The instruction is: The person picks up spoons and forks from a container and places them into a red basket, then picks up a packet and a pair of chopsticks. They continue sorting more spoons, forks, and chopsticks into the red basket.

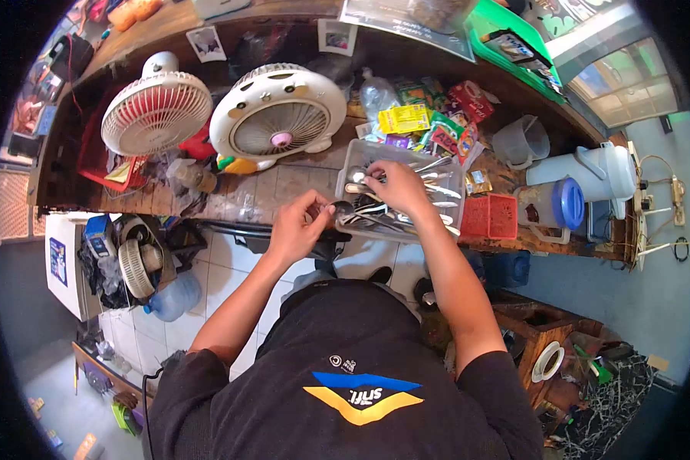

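A clear plastic box (458, 188) full of metal spoons and other cutlery stands at the front of the wooden counter. My right hand (396, 184) is inside it, fingers closed on a spoon (358, 176) near the box's left side. Just left of the box, my left hand (300, 224) pinches a dark, round-headed spoon or ladle (344, 208) between thumb and fingertips. Its handle is hard to make out among the cutlery.
Two fans (277, 115) stand on the counter (268, 195) to the left. Colourful packets (404, 119) lie behind the box. A red basket (489, 216), a clear jug (520, 142) and a blue-lidded container (567, 203) are at the right.
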A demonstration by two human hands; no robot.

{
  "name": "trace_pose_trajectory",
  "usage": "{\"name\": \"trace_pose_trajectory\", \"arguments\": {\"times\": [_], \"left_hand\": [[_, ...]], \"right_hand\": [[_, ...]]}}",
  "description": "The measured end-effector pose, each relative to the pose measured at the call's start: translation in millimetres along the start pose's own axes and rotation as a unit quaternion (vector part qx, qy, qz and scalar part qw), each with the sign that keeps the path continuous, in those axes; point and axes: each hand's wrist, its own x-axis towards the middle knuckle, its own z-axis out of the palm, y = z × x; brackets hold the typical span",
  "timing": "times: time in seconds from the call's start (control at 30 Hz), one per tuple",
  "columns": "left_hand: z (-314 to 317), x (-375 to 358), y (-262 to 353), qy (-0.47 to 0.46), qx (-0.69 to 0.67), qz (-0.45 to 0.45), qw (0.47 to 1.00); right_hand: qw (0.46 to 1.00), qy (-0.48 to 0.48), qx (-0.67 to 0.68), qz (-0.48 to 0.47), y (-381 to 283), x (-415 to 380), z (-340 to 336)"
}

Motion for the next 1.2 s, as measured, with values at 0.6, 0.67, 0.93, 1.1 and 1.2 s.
{"name": "trace_pose_trajectory", "arguments": {"times": [0.6,0.67,0.93,1.1,1.2], "left_hand": [[-25,-5,-12,0.052,-0.055,0.011,0.997],[-26,-1,-12,0.090,-0.063,0.062,0.992],[-37,11,6,0.120,-0.064,0.124,0.983],[-38,14,22,0.129,-0.061,0.156,0.977],[-33,17,24,0.128,-0.070,0.165,0.975]], "right_hand": [[0.980,0.105,0.169,-0.020,-3,-2,-7],[0.970,0.128,0.204,-0.041,-5,-13,-13],[0.937,0.187,0.287,-0.069,-15,-71,-31],[0.929,0.209,0.292,-0.094,-21,-91,-36],[0.928,0.194,0.298,-0.115,-27,-100,-41]]}}
